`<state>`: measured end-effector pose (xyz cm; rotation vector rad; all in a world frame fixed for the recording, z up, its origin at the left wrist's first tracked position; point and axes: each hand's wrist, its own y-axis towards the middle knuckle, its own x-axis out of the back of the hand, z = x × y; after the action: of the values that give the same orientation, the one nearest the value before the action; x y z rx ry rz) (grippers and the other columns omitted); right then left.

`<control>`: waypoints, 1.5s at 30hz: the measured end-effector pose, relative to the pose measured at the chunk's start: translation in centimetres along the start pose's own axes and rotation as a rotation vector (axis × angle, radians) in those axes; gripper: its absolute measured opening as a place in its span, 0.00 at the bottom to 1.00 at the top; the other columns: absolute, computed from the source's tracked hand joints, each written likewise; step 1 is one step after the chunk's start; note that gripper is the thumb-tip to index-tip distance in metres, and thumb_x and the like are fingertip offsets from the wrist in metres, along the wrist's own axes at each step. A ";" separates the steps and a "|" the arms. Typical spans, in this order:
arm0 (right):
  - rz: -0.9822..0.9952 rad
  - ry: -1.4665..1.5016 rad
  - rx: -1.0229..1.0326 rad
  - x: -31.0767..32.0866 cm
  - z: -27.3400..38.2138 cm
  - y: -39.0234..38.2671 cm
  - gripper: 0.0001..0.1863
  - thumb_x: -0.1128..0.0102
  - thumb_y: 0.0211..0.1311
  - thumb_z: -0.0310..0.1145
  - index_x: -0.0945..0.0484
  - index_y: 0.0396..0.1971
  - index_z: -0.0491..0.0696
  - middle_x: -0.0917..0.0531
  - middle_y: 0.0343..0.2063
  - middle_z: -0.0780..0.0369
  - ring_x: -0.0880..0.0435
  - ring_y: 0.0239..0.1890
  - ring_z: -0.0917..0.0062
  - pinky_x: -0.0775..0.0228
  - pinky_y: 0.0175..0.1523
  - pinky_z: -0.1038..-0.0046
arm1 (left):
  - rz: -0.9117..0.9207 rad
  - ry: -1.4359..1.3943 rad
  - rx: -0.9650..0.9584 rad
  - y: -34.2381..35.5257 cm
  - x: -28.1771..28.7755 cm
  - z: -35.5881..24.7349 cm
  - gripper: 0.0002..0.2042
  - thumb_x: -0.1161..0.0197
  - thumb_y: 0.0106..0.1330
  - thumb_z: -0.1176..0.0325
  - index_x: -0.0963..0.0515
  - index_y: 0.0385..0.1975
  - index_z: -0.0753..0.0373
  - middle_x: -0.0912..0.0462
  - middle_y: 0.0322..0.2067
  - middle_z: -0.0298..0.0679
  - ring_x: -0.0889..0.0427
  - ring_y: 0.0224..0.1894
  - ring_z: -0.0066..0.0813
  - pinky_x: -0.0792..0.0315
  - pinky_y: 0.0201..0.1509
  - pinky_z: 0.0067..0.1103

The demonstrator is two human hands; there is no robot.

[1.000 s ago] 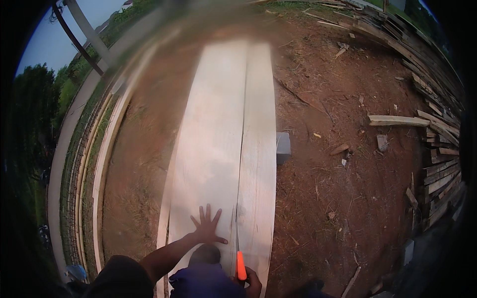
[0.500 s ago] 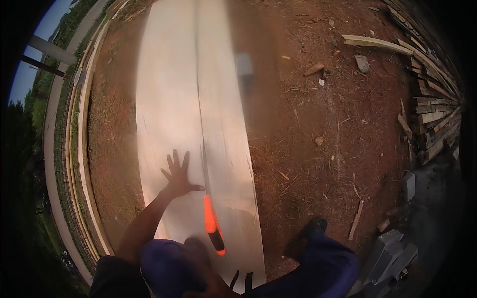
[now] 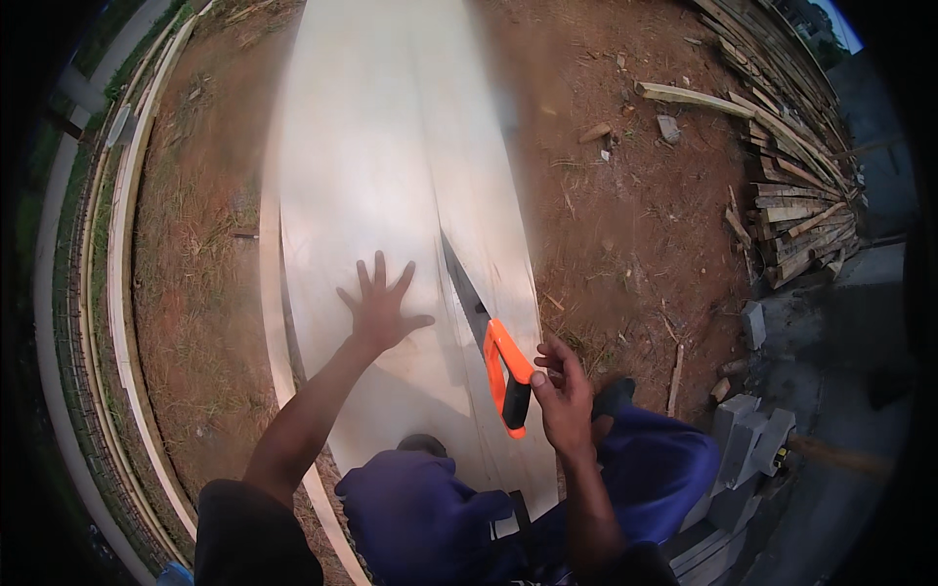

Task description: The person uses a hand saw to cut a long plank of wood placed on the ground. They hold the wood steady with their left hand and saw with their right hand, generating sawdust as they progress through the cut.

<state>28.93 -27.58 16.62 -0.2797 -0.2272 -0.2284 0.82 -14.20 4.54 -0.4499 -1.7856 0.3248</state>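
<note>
Since half a second ago our right hand (image 3: 565, 396) has come up beside the saw's orange handle, which earlier lay on the sheet with no hand on it, and our view has swung so the wood pile sits further right. Our left hand (image 3: 379, 308) stays flat on the pale plywood sheet (image 3: 362, 146), fingers spread wide and holding nothing. The hand saw (image 3: 489, 337) lies along the cut line in the sheet, blade pointing away from us, handle toward our knees. Our right hand's fingers (image 3: 545, 383) are loosely curled and touch the handle's near side; we cannot tell whether they have closed around it. The sheet lies on bare reddish ground (image 3: 625, 225). A pile of wooden planks (image 3: 796, 210) lies well apart at the right, and grey concrete blocks (image 3: 747, 439) stand near our right knee.
</note>
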 end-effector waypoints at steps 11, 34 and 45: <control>0.252 0.034 0.028 -9.4 -0.5 -4.4 0.48 0.24 0.58 0.34 0.42 0.74 0.36 0.14 0.47 0.53 0.12 0.47 0.66 0.21 0.56 0.63 | -0.148 -0.060 -0.030 1.1 -1.9 -0.5 0.43 0.33 0.64 0.38 0.42 0.79 0.39 0.67 0.81 0.55 0.74 0.80 0.72 0.69 0.64 0.81; 0.038 -0.128 -0.376 -8.1 3.9 0.8 0.06 0.43 0.61 0.20 0.19 0.36 0.35 0.26 0.20 0.68 0.30 0.25 0.89 0.34 0.29 0.76 | -0.432 -0.034 -0.010 2.9 -5.8 -1.1 0.31 0.43 0.72 0.40 0.32 0.74 0.37 0.52 0.80 0.55 0.63 0.80 0.73 0.69 0.62 0.83; 0.024 -0.303 -0.414 -4.1 5.9 -7.6 0.16 0.40 0.62 0.19 0.17 0.50 0.34 0.19 0.24 0.63 0.23 0.27 0.87 0.29 0.34 0.80 | -0.460 0.024 0.012 2.6 -6.3 -0.4 0.31 0.44 0.72 0.38 0.32 0.74 0.36 0.51 0.80 0.54 0.63 0.80 0.72 0.67 0.63 0.82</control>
<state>22.00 -32.15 23.02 -0.7291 -0.4773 -0.2074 2.93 -14.86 -1.90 -0.0259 -1.8030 0.0069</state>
